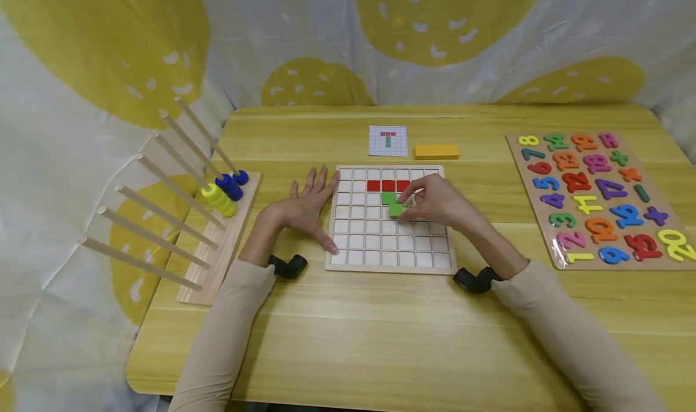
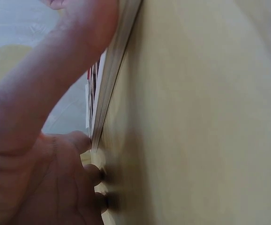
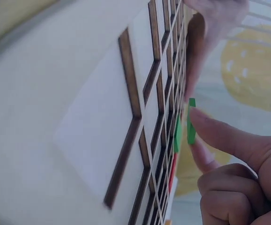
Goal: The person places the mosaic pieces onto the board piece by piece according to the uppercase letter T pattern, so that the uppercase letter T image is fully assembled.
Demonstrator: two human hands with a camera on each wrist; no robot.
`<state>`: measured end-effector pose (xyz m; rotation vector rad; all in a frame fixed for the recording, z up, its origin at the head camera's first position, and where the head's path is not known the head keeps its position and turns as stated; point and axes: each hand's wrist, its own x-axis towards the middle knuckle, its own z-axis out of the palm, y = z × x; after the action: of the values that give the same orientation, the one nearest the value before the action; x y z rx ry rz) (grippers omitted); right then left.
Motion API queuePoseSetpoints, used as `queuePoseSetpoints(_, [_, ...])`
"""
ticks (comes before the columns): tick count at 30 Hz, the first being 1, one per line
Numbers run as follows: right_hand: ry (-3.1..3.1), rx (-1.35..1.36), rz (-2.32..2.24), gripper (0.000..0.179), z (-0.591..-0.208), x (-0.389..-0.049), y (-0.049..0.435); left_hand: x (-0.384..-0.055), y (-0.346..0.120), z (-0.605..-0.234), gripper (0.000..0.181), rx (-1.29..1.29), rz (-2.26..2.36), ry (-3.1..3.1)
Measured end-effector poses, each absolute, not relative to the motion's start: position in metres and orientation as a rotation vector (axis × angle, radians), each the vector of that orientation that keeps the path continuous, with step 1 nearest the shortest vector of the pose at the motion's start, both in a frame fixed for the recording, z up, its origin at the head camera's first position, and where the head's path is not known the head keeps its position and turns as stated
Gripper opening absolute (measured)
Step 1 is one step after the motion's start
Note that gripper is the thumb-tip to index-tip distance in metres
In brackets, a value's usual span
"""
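Note:
My right hand (image 1: 437, 200) pinches a green square tile (image 1: 395, 211) between thumb and forefinger, just over the white grid board (image 1: 348, 259). In the right wrist view that tile (image 3: 191, 121) is held apart from the board's surface. Another green tile (image 1: 388, 198) lies in a cell below the middle of a row of three red tiles (image 1: 388, 185). Spread fingers of my left hand (image 1: 304, 209) rest along the board's left edge, with the thumb near its lower left corner. In the left wrist view, thumb and fingers touch the board's side (image 2: 108, 89).
Behind the board lie a pattern card (image 1: 388, 141) with a red and green T and an orange-yellow block (image 1: 437, 152). At left stands a wooden peg rack (image 1: 228, 237) with yellow and blue beads. A number puzzle board (image 1: 535, 206) lies at right. A patterned curtain hangs behind.

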<state>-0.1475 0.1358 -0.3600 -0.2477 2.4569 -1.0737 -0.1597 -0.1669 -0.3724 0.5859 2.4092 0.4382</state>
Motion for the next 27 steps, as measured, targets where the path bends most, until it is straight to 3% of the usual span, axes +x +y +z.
queuePoseSetpoints(27, [2.482,-0.231,-1.039,0.028,-0.367,-0.15,0.117,-0.16,-0.166,-0.373,0.159,0.583,0.453,2.401])
